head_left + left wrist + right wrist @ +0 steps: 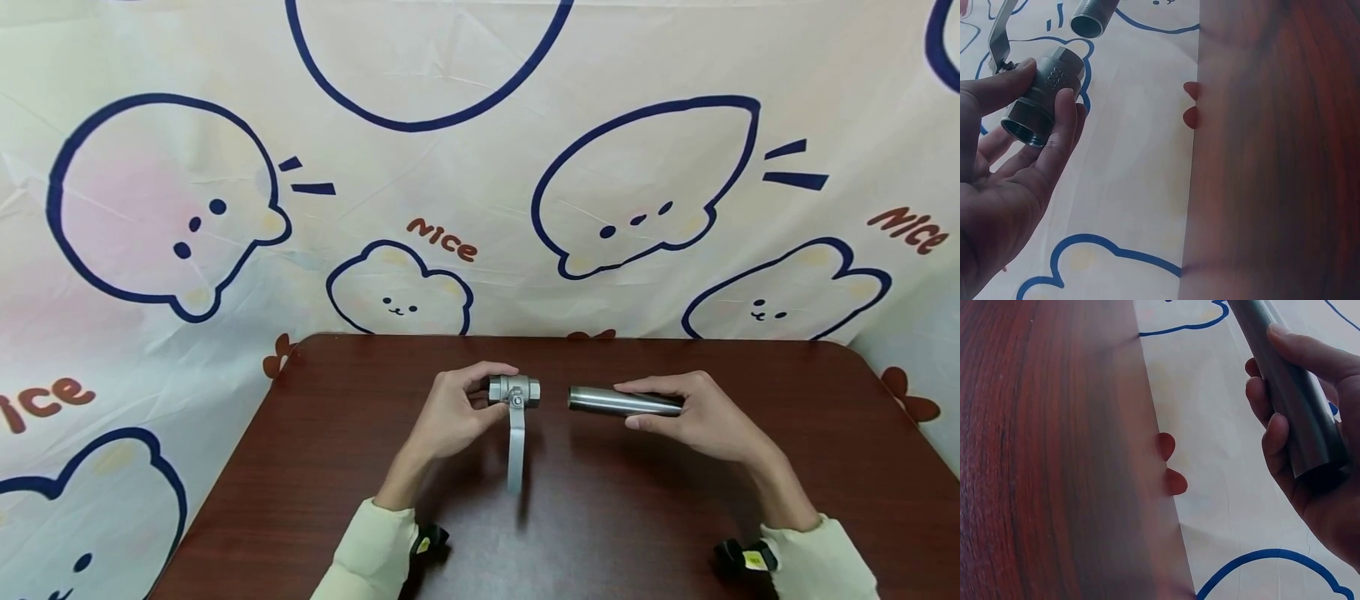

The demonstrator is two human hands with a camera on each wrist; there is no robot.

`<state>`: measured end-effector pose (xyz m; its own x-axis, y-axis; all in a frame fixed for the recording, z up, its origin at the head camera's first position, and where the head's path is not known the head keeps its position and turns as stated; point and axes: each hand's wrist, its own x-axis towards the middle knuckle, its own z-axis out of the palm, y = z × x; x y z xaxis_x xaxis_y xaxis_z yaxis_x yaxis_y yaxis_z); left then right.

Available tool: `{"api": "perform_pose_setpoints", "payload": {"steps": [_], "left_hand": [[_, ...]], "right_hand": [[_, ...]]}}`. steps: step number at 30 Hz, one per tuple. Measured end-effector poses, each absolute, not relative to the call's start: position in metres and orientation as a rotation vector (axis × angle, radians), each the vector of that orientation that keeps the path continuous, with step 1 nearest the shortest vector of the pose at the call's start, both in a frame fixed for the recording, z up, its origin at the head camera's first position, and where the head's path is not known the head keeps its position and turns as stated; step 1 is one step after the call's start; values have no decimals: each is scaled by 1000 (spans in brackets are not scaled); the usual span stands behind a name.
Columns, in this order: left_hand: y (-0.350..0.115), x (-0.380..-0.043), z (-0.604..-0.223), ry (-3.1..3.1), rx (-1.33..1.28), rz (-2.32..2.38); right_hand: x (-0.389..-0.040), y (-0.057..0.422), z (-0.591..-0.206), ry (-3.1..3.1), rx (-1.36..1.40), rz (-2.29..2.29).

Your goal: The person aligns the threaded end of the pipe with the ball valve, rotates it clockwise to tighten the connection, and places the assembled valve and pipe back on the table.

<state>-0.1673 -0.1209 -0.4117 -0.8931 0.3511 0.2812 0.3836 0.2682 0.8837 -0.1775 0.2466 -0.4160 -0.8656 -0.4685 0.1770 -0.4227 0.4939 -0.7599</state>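
My left hand (459, 414) grips a metal ball valve (504, 390) by its body, thumb on one side and fingers round the other. The valve's flat lever handle (516, 450) points toward me. In the left wrist view the valve body (1054, 78) shows raised lettering and an open threaded end. My right hand (712, 421) holds a shiny steel pipe (618, 401) between thumb and fingers, its far end hidden by the palm. A short gap separates the pipe's left end from the valve. External threads show on the pipe end (1092, 17) in the left wrist view.
Both hands are above a dark red-brown wooden table (315, 467) with rounded back corners. Behind it hangs a pale cloth (480, 183) with blue cartoon outlines. Black wrist straps (430, 540) sit at the cuffs of the light sleeves (371, 550).
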Motion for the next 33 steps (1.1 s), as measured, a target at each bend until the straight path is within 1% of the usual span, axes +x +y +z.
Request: {"api": "perform_pose_setpoints", "payload": {"steps": [18,33], "left_hand": [[-112,-161,-420,-2446,-665,-1830],[-116,-156,-426,-2465,-640,-1885]], "right_hand": [[-173,239,-418,2586,-722,-1373],[-170,231,-419,2553,-773,-1399]]}}
